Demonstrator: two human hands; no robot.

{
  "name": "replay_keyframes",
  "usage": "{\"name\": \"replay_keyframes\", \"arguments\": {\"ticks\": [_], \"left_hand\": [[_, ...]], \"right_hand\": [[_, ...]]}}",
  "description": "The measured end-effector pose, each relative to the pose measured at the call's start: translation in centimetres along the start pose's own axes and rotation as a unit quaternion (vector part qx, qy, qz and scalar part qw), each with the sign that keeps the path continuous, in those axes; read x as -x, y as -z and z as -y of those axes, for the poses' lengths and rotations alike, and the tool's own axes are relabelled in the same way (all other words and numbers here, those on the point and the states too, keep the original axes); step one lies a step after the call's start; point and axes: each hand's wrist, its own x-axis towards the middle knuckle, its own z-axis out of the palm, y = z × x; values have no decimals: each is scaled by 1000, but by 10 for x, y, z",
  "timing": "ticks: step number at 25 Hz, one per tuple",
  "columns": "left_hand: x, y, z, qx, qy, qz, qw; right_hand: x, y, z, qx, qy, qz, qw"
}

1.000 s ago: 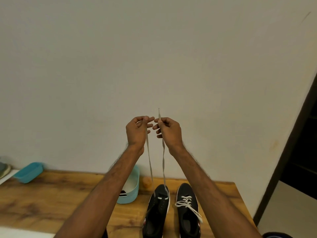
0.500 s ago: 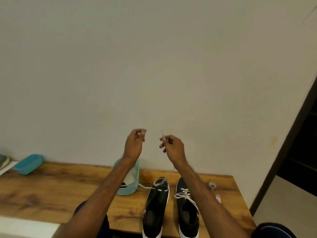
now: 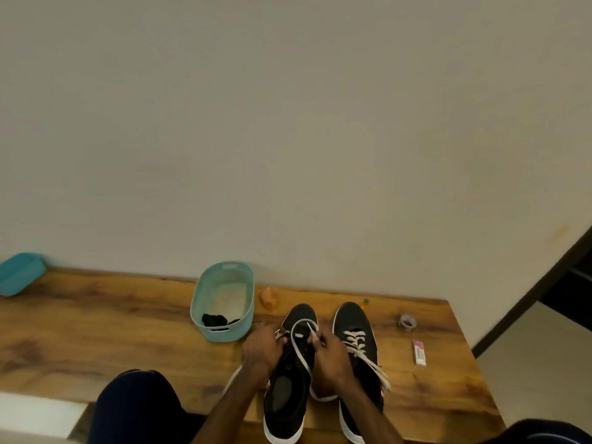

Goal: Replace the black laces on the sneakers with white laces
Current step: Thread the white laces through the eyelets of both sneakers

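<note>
Most of my view is a bare, pale wall (image 3: 288, 123), cut at the right by a dark door frame (image 3: 557, 277) with a strip of light floor (image 3: 525, 354) below it. Under the wall runs the wooden table (image 3: 96, 331), brown with heavy dark grain, its right end close to the doorway.

Two black sneakers stand side by side at the near edge, toes to the wall. The right sneaker (image 3: 352, 315) is laced in white. The left sneaker (image 3: 285, 398) sits between my hands. A teal basket (image 3: 221, 334) just to its left holds the black laces (image 3: 214, 320). A blue tub (image 3: 19, 274) is at the far left.

My left hand (image 3: 261, 347) and right hand (image 3: 331, 350) each pinch the white lace (image 3: 300, 321), which loops over the left sneaker's front eyelets. A tape roll (image 3: 407, 322) and a small pink box (image 3: 419, 352) lie to the right.
</note>
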Motion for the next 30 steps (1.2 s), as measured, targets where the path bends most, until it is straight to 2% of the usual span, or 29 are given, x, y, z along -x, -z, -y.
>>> {"name": "replay_keyframes", "arguments": {"ticks": [7,10,15,21,23,26,30], "left_hand": [[-17,-20,-6,24,-13,-49,998],[-21,-21,-5,-3,-21,-25,999],[-28,-17,3,45,-16,32,998],[-31,-17,8,128,22,36,991],[-30,-11,8,131,18,22,991],[-25,19,1,151,8,-22,988],[-22,91,-22,260,-12,-114,959]], "right_hand": [[-9,-1,-9,12,-12,-15,1000],[-8,0,-8,22,-14,-20,999],[-8,0,-5,34,-21,-12,999],[-10,2,-3,27,-20,-17,999],[-11,5,-2,5,-21,-23,999],[-16,18,11,-85,-33,-55,994],[-18,45,68,-175,22,-106,979]]}}
